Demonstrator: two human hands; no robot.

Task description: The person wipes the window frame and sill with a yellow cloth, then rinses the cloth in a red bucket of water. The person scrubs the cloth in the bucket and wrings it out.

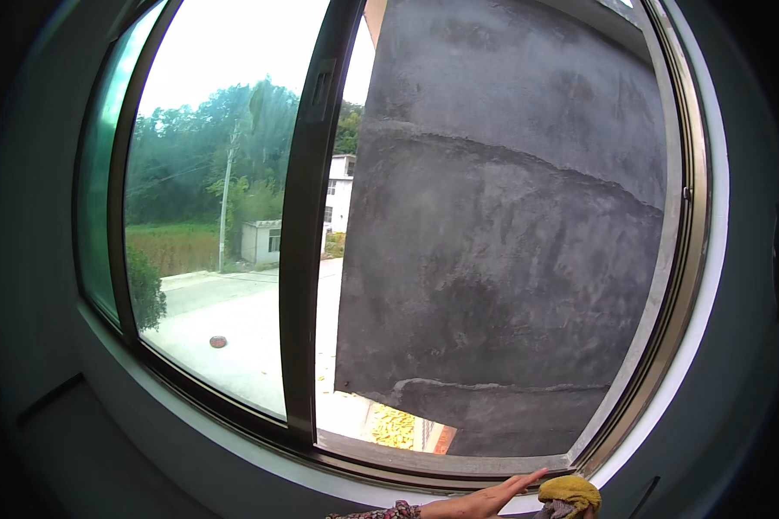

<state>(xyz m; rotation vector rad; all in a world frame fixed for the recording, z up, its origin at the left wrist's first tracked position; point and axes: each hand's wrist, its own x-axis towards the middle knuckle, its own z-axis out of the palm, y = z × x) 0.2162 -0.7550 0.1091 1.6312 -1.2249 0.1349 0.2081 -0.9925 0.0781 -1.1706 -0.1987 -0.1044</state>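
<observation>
At the lower edge, my left hand [490, 498] reaches in from a floral-patterned sleeve. Its fingers are extended over the bottom rail of a sliding window [389, 468], tips near the lower right corner, and nothing shows in it. Just to its right is a bunched yellow cloth [570, 492] with a greyish, crumpled part below it. My right hand [589, 512] grips the cloth from the right; only a little of its fingers shows, the rest cut off by the picture's edge. The cloth sits by the frame's corner, next to the white sill [613, 470].
A dark sash stile [304, 259] with a recessed latch divides the window; green-tinted glass fills the left side. Through the right opening stands a grey cement wall [493, 272], with yellow corn cobs [393, 428] below. Outside are a concrete yard [234, 370], a utility pole [226, 201] and trees.
</observation>
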